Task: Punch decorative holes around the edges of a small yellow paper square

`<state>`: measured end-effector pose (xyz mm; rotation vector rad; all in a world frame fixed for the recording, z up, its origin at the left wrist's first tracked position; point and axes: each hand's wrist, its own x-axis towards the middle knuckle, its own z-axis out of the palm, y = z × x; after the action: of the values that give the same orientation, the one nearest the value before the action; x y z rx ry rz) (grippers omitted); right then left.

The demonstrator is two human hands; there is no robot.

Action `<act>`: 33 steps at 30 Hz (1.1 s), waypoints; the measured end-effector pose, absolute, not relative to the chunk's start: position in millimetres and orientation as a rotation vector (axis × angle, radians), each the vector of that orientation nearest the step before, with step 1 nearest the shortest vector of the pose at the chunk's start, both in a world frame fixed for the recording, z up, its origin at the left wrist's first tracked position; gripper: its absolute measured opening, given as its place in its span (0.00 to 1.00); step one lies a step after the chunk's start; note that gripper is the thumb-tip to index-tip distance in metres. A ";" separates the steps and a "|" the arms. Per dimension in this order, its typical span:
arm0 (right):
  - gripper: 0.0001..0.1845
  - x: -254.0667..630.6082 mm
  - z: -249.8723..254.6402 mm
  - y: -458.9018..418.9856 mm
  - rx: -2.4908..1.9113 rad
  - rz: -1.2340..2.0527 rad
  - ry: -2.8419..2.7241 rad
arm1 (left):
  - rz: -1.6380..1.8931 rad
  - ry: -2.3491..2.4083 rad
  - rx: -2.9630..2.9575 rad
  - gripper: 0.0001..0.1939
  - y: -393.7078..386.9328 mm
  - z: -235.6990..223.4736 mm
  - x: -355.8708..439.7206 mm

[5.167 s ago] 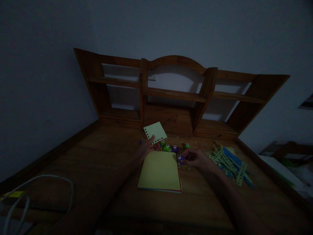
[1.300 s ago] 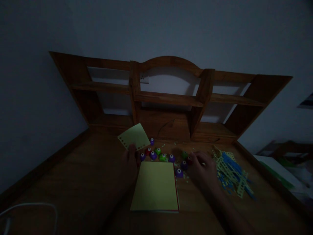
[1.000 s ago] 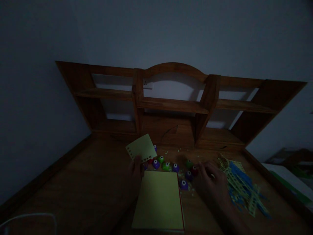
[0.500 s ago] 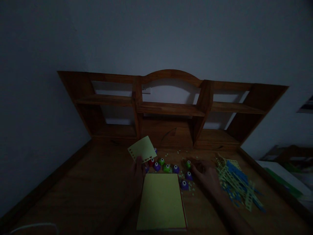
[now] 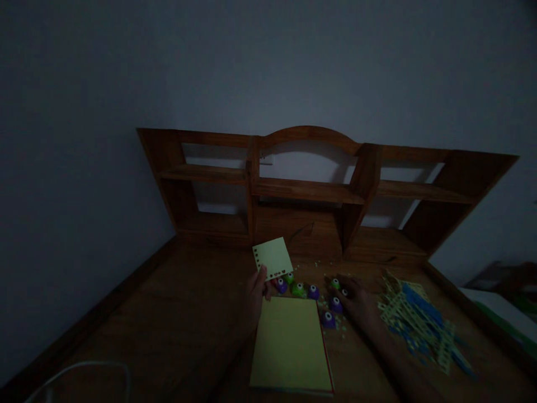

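Observation:
In the head view, my left hand (image 5: 257, 291) pinches a small pale yellow sheet of paper (image 5: 273, 257), raised above the desk. A row of small punched shapes runs along its left and lower edges. My right hand (image 5: 356, 299) curls around a small craft punch (image 5: 344, 292); its white button shows between the fingers, and its body colour is hidden. Close by are a green craft punch (image 5: 335, 284) and two purple craft punches, one (image 5: 335, 304) beside the fingertips and one (image 5: 329, 319) nearer me. Several more punches, including a purple one (image 5: 313, 291), line the far side of a yellow paper stack (image 5: 291, 344).
Cut yellow and blue paper strips (image 5: 419, 319) are heaped at the right. Tiny punched bits (image 5: 339, 330) are scattered around the punches. A wooden shelf (image 5: 308, 187) stands along the desk's back. A pale curved cable-like thing (image 5: 96, 364) shows at lower left.
The view has shifted, so the scene sits further right. The punched sheet has turned and moved toward the punches with my left hand. A white button now shows between my right fingers.

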<state>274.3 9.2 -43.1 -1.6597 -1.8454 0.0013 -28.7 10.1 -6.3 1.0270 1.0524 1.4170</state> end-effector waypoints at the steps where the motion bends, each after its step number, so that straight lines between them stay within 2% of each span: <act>1: 0.18 275.5 -45.1 10.5 -1.657 0.002 -1.848 | 1.420 1.051 1.041 0.28 9.3 -6.4 -28.3; 10: 0.18 279.4 -47.7 13.3 -1.650 0.026 -1.842 | 1.347 0.945 1.175 0.28 3.7 -3.7 -24.4; 16: 0.17 277.9 -46.7 12.2 -1.634 0.018 -1.840 | 1.164 0.740 0.996 0.27 20.5 -12.5 -20.8; 25: 0.16 278.4 -47.2 12.8 -1.587 0.027 -1.870 | 1.088 0.695 0.800 0.27 27.7 -12.0 -21.0; 33: 0.16 276.8 -47.3 13.5 -1.546 -0.001 -1.857 | 1.117 0.648 0.801 0.22 28.0 -15.8 -19.7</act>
<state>276.8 13.5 -47.3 -1.5456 -1.8574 -0.0009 -19.7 28.0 -15.8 0.8013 0.6476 1.1168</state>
